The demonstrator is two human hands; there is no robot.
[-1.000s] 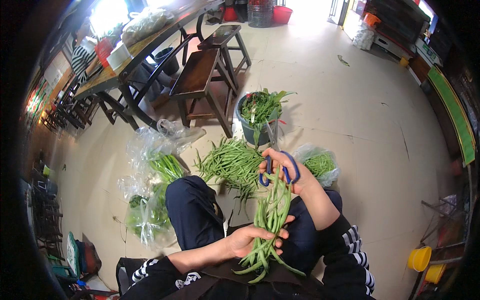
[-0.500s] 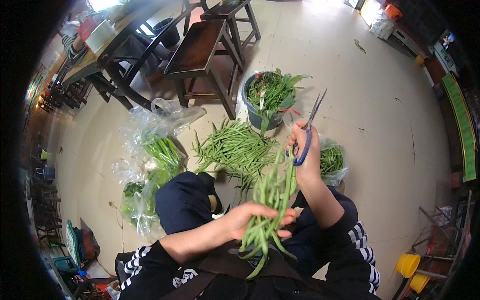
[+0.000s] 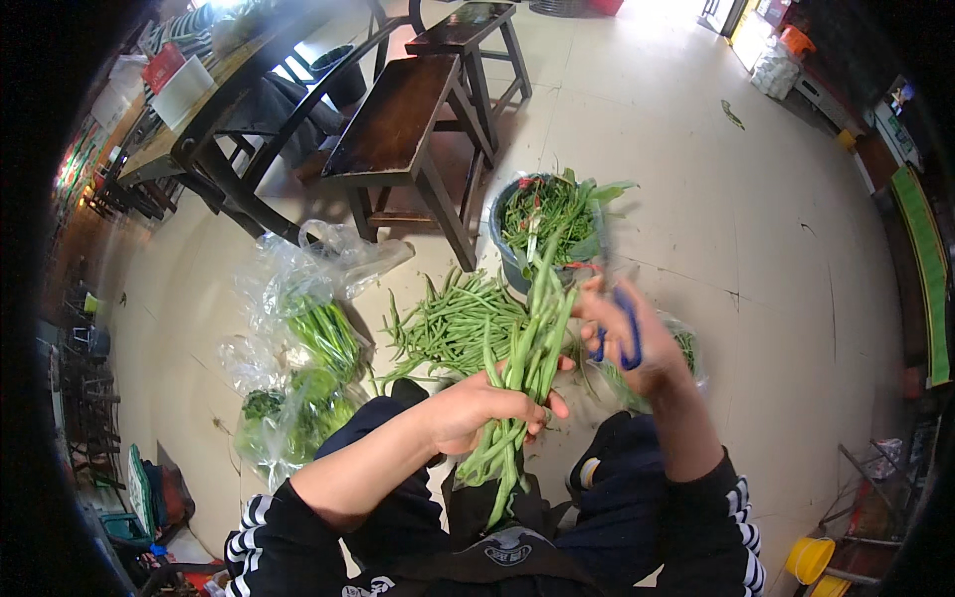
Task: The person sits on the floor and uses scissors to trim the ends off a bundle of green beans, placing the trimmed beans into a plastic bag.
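Observation:
My left hand [image 3: 482, 410] is closed around the middle of a bunch of long green beans [image 3: 534, 343], which stick out upward and hang down below my fingers. In my right hand [image 3: 652, 348], to the right of the bunch's upper part, is a pair of scissors with blue handles [image 3: 633, 333]. Motion smears that hand, and the blades do not show clearly. A pile of green beans [image 3: 453, 323] lies on the floor beyond my left hand. Behind my right hand, a clear bag of green beans [image 3: 688, 348] is partly hidden.
A dark bucket [image 3: 511, 267] of green trimmings stands beyond the pile. Clear plastic bags [image 3: 269, 267] with leafy greens [image 3: 323, 333] lie to the left. Wooden stools [image 3: 398, 114] and a table [image 3: 189, 144] are at the far left; a yellow bucket [image 3: 809, 560] is at lower right.
The scissors, upright beside the tops of the beans before, have moved right and down with my right hand. My left hand has raised the bunch slightly. The view has shifted a little.

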